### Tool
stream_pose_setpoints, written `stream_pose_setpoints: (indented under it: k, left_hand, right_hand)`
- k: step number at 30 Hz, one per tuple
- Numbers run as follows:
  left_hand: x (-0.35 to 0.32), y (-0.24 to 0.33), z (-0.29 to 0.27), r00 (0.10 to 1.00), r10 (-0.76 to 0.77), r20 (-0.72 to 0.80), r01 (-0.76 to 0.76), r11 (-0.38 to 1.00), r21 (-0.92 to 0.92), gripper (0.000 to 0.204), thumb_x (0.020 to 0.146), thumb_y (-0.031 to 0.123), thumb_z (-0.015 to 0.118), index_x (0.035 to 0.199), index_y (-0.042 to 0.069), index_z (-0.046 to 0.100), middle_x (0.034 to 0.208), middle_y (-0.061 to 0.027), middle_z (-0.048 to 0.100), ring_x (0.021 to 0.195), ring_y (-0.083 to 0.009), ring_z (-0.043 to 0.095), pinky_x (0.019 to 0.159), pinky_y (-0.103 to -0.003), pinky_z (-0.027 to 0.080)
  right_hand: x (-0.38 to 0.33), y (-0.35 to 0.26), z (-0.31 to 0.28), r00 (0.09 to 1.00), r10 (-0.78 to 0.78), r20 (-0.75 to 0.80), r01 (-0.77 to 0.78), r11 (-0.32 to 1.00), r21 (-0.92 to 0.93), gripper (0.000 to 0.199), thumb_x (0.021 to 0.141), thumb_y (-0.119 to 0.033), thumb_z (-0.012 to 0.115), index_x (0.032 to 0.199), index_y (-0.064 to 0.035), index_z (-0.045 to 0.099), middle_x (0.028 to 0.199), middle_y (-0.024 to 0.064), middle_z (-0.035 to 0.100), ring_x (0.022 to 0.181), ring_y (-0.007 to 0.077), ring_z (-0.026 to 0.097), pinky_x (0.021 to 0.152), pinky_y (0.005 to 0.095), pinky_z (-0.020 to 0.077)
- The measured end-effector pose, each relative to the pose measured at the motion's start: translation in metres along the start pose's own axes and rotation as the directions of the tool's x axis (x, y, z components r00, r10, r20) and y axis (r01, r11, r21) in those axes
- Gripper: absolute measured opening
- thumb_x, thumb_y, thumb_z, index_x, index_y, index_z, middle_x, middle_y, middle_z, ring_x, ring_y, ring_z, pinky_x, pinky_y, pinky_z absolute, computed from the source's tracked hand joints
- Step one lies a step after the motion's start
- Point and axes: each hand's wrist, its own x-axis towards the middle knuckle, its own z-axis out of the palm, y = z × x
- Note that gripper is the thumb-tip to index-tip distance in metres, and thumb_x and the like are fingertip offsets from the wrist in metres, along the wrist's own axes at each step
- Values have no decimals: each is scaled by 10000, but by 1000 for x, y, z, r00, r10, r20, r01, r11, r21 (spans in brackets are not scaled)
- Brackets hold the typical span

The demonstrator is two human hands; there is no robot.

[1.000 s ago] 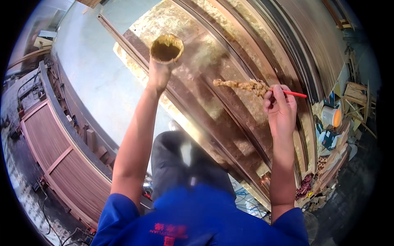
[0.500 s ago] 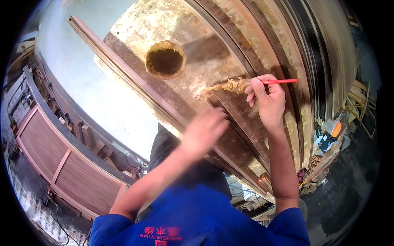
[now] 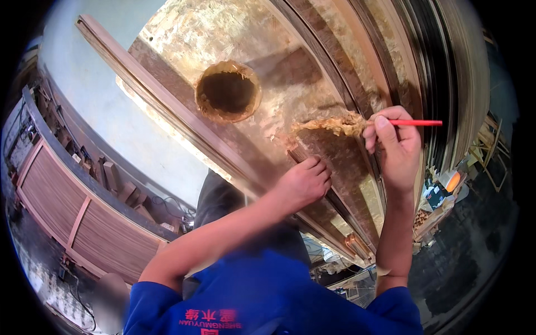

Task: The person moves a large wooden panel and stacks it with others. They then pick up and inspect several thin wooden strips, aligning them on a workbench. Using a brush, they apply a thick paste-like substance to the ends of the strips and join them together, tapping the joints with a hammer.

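Observation:
My right hand pinches a brush by its thin red handle. The brush's head is caked with lumpy yellow-brown glue and points left, over the end of a narrow wooden strip. My left hand is closed around that strip just below its upper end; the fingertips curl down out of sight. Up and to the left of the hands is a round tub with a crusty amber rim and a dark inside.
A glue-stained board lies under the strips. One long wooden rail crosses it on the left, and several others run along the right. A framed wooden panel stands at far left. Wood scraps lie at far right.
My right hand has moved right and slightly down with the brush. My left hand, blurred before, has shifted right and is now still on the strip. The whole view has shifted a little.

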Motion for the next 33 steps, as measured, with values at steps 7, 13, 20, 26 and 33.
stream_pose_setpoints:
  k: [7,13,20,26,33]
  left_hand:
    - [1,19,-13,1000,-19,20,20,999,-35,125,812,181,619,857,107,710,931,-27,669,1009,-205,623,1028,-337,429]
    - [1,23,-18,1000,-25,11,26,999,-46,155,815,198,610,855,95,720,933,-36,675,1016,-214,626,1049,-349,413]
    - [1,32,-22,999,-23,44,26,998,-66,161,804,184,621,856,74,726,930,-62,680,1026,-239,630,1068,-369,427]
    - [1,35,-22,996,-74,-39,74,997,6,147,807,164,623,847,64,722,915,-75,683,1020,-252,634,1063,-364,444]
    - [-1,32,-27,999,-53,4,53,999,-7,163,824,170,625,870,65,741,920,-74,687,1026,-246,631,1069,-373,432]
  right_hand:
    - [18,-20,-2,974,129,184,-118,991,-67,93,1015,-106,598,980,-31,639,797,28,649,665,51,547,601,204,427]
    - [27,-32,9,954,144,263,-95,977,-193,106,1015,-127,602,969,-39,638,779,11,635,655,43,530,590,201,413]
    - [38,-45,12,946,141,291,-59,960,-273,107,1016,-126,591,972,-41,639,769,10,632,649,41,522,579,195,395]
    - [48,-64,9,932,130,338,-47,969,-244,104,1010,-101,579,950,-35,632,754,13,624,615,39,506,563,191,387]
    - [53,-61,14,932,158,325,-75,964,-255,114,1011,-116,585,941,-35,626,743,5,608,609,36,491,552,191,368]
